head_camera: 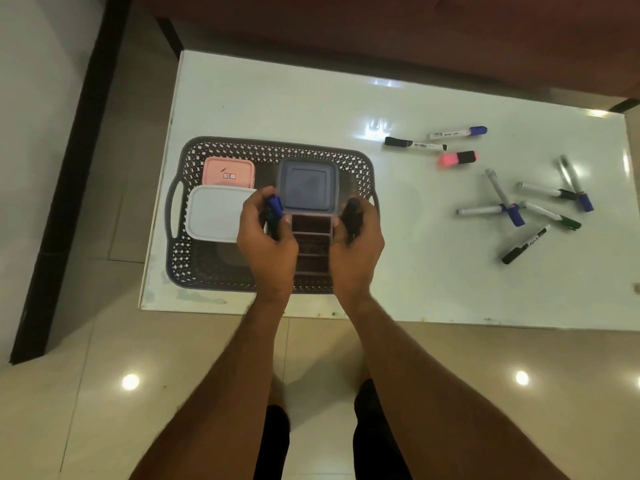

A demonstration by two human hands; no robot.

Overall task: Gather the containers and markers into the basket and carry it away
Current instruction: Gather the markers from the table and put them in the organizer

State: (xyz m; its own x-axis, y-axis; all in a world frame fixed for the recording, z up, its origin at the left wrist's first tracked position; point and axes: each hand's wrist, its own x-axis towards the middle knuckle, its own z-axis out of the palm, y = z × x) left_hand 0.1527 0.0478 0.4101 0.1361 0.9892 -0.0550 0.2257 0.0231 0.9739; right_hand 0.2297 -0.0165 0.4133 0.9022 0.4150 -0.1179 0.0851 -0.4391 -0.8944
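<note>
step: drop markers | left hand [266, 237] fingers clamp blue marker [275, 206], right hand [356, 233] black marker [353, 213] | you: lay both flat in basket [194, 268] beside lidded containers [308, 187]

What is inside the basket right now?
The basket holds a pink-lidded container, a white-lidded one, a grey-lidded one and a ribbed tray. The hands cover part of its floor.

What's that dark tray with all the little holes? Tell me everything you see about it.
The basket is a dark grey, plastic-looking rectangle with lattice-pierced walls and a slot handle at each end. It sits flat on the white table's left part. Inside lie a pink-lidded container, a white one, a grey-lidded one and a divided tray.
</note>
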